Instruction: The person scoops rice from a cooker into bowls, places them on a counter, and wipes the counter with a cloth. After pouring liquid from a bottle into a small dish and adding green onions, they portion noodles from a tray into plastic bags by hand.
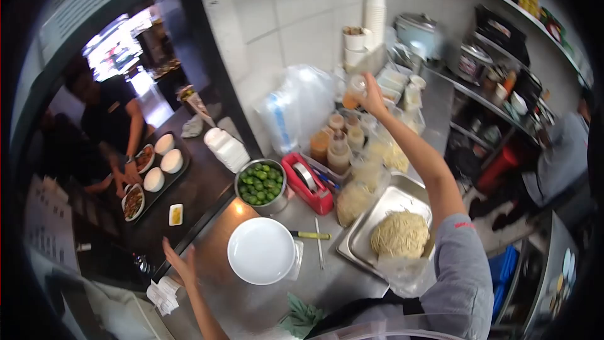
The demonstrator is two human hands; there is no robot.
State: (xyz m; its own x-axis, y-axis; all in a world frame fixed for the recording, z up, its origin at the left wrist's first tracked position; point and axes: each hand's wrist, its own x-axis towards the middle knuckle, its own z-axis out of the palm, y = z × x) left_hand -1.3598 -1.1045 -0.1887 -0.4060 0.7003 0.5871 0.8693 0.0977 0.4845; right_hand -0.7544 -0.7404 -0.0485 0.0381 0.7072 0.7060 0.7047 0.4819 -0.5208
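My right hand [371, 97] reaches far out over the counter and grips a small clear container with an orange sauce [353, 93], lifted above a cluster of lidded sauce tubs [338, 145]. My left hand [178, 261] hovers open at the counter's near left edge, fingers spread, holding nothing, just left of a stack of white plates [261, 250]. A metal tray [377, 211] carries a mound of pale noodles [400, 234] below my right arm.
A metal bowl of limes [261, 184], a red tape dispenser [308, 182], a knife [310, 235] and bagged noodles [354, 200] crowd the steel counter. A person in black handles a tray of bowls [154, 176] at the left. Another person [563, 151] works at the right shelves.
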